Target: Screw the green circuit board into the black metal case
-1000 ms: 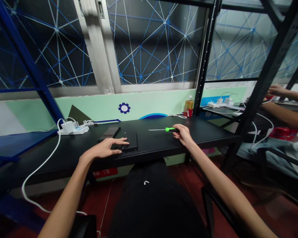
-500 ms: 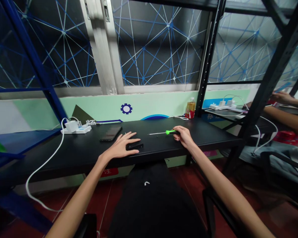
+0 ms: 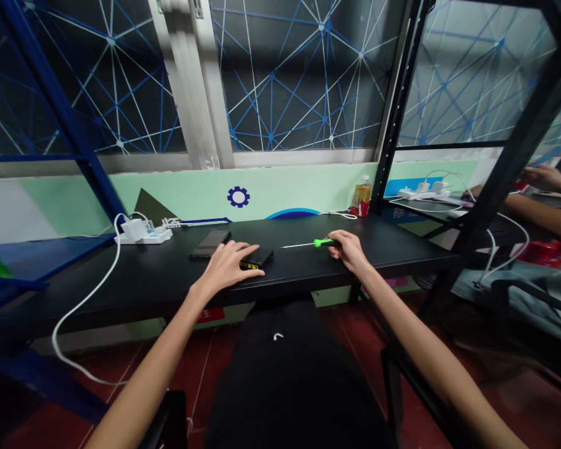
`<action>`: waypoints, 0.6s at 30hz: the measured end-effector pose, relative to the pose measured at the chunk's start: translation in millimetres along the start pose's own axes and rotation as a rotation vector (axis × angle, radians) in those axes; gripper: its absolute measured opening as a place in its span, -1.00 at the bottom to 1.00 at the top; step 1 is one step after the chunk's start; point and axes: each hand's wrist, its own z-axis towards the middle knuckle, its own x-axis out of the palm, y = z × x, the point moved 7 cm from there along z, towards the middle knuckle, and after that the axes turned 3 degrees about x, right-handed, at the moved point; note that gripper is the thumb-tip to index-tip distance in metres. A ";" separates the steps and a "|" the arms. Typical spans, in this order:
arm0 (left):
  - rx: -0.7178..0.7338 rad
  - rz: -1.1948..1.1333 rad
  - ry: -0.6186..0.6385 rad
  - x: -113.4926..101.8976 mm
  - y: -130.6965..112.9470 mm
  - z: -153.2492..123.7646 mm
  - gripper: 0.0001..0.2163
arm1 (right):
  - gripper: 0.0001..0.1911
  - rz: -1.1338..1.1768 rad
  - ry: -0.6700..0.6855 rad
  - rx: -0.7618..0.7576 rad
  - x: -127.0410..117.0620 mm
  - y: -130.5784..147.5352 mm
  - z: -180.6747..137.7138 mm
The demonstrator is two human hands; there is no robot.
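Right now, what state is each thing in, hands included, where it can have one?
Left hand: on the black device, grip unclear
Black device: partly hidden, yellow showing at its near side
Right hand: closed around the screwdriver
Screwdriver: held, shaft pointing left
Dark slab: lying flat
Bottle: upright, capped
Nearer power strip: adapter plugged in

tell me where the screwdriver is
In the head view, the green screwdriver is right of centre in the right hand, pointing left toward the black device at the left hand.

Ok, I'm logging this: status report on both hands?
Left fingers on case. Right fingers hold screwdriver, clear of case. Phone beside left fingers.
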 end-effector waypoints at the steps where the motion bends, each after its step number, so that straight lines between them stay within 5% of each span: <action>1: 0.015 0.010 -0.002 3.9 -2.1 1.1 -0.35 | -0.77 -0.004 -0.002 -0.002 0.2 0.3 -0.4; 7: -0.039 -0.021 0.137 28.6 9.7 0.7 -0.38 | -0.72 -0.093 0.068 0.018 9.4 -1.5 -2.8; 18: 0.005 0.122 0.072 21.1 0.3 0.3 -0.43 | -0.59 -0.134 0.255 0.022 21.1 -5.1 -5.2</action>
